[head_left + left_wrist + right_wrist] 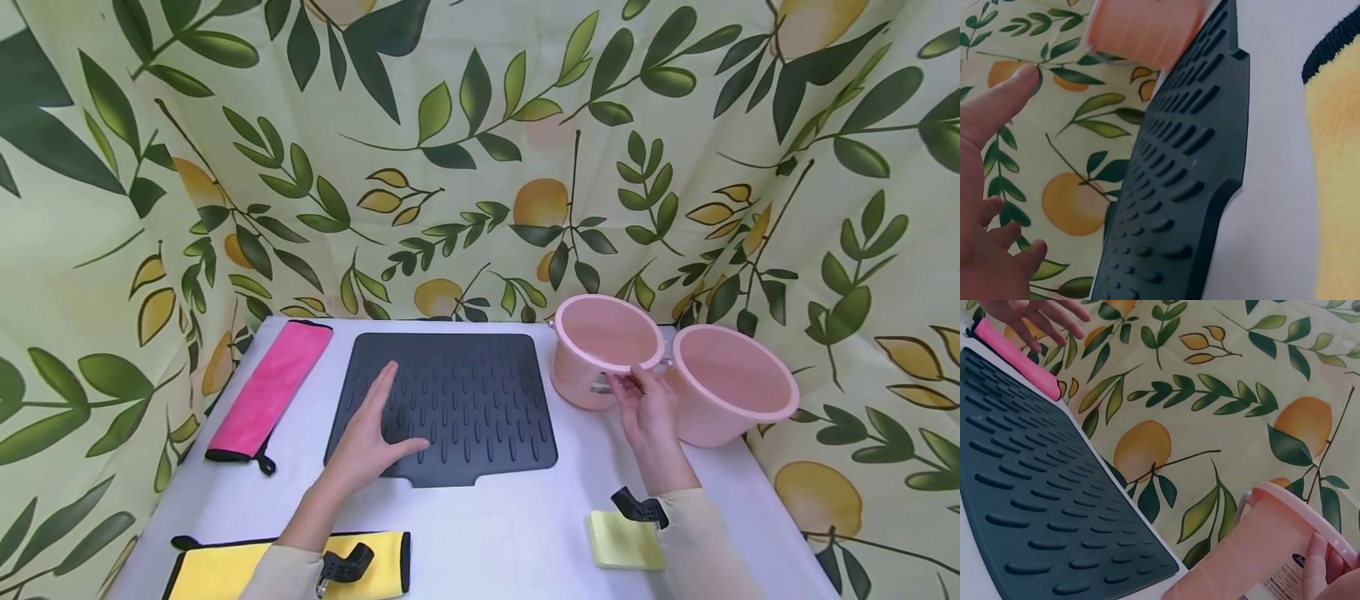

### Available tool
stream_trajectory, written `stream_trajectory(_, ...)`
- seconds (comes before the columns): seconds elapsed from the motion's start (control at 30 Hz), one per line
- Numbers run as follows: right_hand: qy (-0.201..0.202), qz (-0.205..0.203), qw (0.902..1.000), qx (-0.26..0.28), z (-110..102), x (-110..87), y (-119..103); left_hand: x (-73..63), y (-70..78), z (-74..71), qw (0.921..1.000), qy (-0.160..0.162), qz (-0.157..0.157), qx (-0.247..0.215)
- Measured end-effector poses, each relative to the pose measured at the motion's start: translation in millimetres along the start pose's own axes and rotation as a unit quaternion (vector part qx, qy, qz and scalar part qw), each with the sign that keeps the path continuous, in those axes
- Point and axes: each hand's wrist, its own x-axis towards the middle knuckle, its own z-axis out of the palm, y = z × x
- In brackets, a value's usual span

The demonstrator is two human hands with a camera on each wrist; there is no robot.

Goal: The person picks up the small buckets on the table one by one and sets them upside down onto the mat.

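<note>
My right hand grips the rim of a pink bucket at the back right of the table. In the right wrist view that bucket shows a printed label on its side, and fingers lie just under its rim. A second pink bucket stands close on its right. My left hand is held above a dark grey ridged mat, thumb and fingers spread and holding nothing. The left wrist view shows the mat apart from the left hand.
A pink cloth with black edging lies left of the mat. In front, a yellow cloth lies partly under my left forearm. A pale yellow pad sits beside my right wrist. A leaf-and-fruit patterned curtain stands behind the table.
</note>
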Motion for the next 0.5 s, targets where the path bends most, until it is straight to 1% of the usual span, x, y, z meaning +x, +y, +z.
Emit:
stream_trajectory(0.1,-0.005,-0.012,0.9998,-0.018,1.1,-2.2,0.5,1.3,0.0,0.9,0.9999,-0.006,-0.002,-0.009)
stream_trajectory(0.2,-0.010,-0.012,0.9995,-0.026,2.2,-5.7,-0.3,3.1,0.4,1.2,0.9997,-0.010,-0.011,-0.021)
stream_trajectory(0.37,-0.028,-0.006,0.9996,-0.004,4.6,-14.2,-2.6,8.6,0.2,2.8,0.9984,-0.016,-0.020,-0.051)
stream_trajectory(0.5,-0.041,0.001,0.9990,0.016,9.3,-23.5,-3.8,14.8,-1.0,6.8,0.9971,-0.021,-0.023,-0.070)
